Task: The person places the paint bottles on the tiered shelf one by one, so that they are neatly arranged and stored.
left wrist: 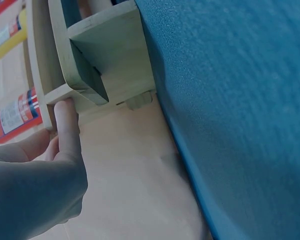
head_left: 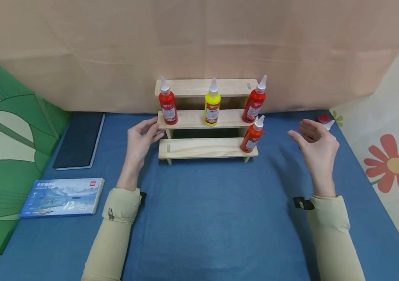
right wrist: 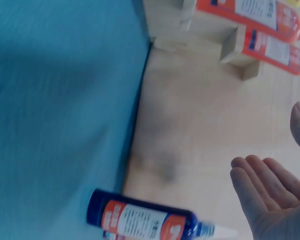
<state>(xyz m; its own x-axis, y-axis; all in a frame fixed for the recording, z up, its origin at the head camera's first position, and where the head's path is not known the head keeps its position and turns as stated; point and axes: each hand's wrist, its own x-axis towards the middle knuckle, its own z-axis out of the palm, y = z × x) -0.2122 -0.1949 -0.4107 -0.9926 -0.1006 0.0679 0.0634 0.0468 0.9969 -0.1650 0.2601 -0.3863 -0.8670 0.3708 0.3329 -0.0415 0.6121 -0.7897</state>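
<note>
A three-tier wooden rack (head_left: pixel 208 149) stands at the back of the table. My left hand (head_left: pixel 141 142) holds the left end of its middle tier, with one finger under the board in the left wrist view. That tier bears a red bottle (head_left: pixel 168 107) at left, a yellow bottle (head_left: pixel 212 107) in the middle and another red bottle (head_left: pixel 253 106) at right. An orange-red bottle (head_left: pixel 251 139) stands at the right of the lowest tier. My right hand (head_left: pixel 317 152) is apart from the rack, empty, fingers loosely bent, near a dark blue bottle (right wrist: pixel 145 220) mostly hidden in the head view.
A blue paint-set box (head_left: pixel 62 198) lies at the left, below a dark flat tablet-like object (head_left: pixel 79 140). A round red thing (head_left: pixel 323 118) shows behind my right hand. A brown sheet (head_left: pixel 199 47) hangs behind the rack over the blue tablecloth (head_left: pixel 213 218).
</note>
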